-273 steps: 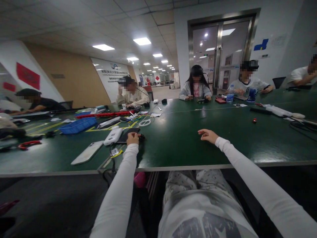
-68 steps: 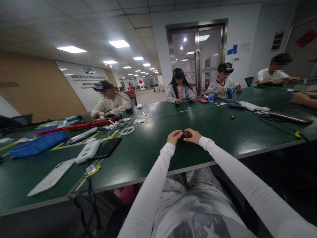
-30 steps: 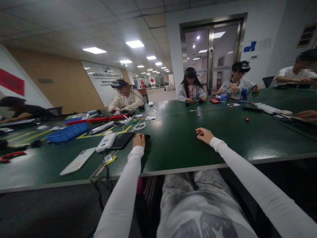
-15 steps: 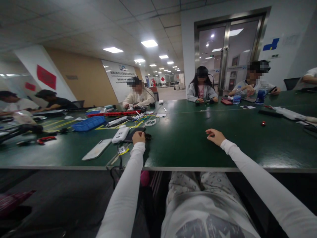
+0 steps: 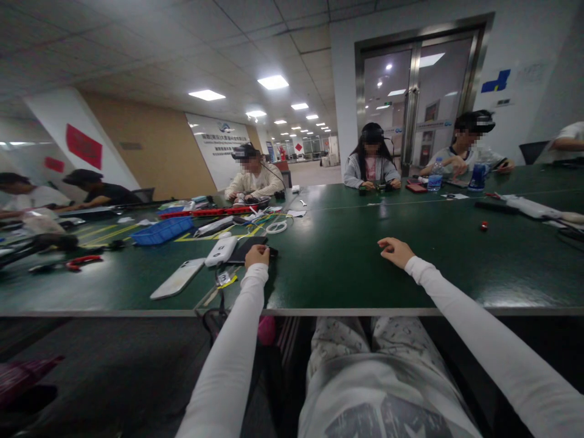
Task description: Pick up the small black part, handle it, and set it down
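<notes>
My left hand [image 5: 257, 256] rests on the green table [image 5: 337, 267], its fingers closed round a small dark object [image 5: 272, 250] that peeks out to the right of the knuckles. It sits beside a black tablet [image 5: 247, 248] and a white power bank [image 5: 221, 250]. My right hand [image 5: 396, 251] lies on the bare table farther right, fingers loosely curled, nothing visible in it. Both arms wear white sleeves.
A white phone [image 5: 177, 278] lies face down left of the power bank. Further left are a blue tray [image 5: 163, 230], red tools and cables. A small red object [image 5: 483, 226] sits to the right. Several people sit round the far side of the table.
About two seconds ago both hands held the small dark object together in front of me. My left hand has carried it left beside the tablet; my right hand has moved away and rests alone.
</notes>
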### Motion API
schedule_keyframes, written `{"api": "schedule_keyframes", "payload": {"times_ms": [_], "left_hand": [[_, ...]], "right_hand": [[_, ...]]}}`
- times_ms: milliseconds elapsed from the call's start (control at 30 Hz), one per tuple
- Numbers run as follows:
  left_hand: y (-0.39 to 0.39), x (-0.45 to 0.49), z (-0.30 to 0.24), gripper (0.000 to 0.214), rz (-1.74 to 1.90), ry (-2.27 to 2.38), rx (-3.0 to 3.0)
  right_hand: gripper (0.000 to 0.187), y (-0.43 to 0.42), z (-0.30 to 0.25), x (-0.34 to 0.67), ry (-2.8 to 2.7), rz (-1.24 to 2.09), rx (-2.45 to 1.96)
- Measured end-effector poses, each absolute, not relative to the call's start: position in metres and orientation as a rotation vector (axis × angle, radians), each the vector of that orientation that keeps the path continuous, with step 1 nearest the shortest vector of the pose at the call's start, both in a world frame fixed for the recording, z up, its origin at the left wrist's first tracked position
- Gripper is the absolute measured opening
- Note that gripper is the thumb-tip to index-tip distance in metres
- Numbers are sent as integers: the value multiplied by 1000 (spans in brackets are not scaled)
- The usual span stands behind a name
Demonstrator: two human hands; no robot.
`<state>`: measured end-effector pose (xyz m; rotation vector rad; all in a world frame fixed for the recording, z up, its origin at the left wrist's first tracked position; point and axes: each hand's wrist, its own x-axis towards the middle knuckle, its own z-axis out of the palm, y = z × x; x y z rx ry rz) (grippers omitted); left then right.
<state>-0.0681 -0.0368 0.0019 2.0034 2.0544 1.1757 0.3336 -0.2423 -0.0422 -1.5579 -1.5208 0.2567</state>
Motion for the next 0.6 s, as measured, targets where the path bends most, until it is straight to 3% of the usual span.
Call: {"api": "schedule_keyframes", "payload": {"times_ms": [600], "left_hand": [[-37,-68,2,21,1077,2059,2070]], "right_hand": [[31,-243,-40,334,-1527,267,-1585]]}}
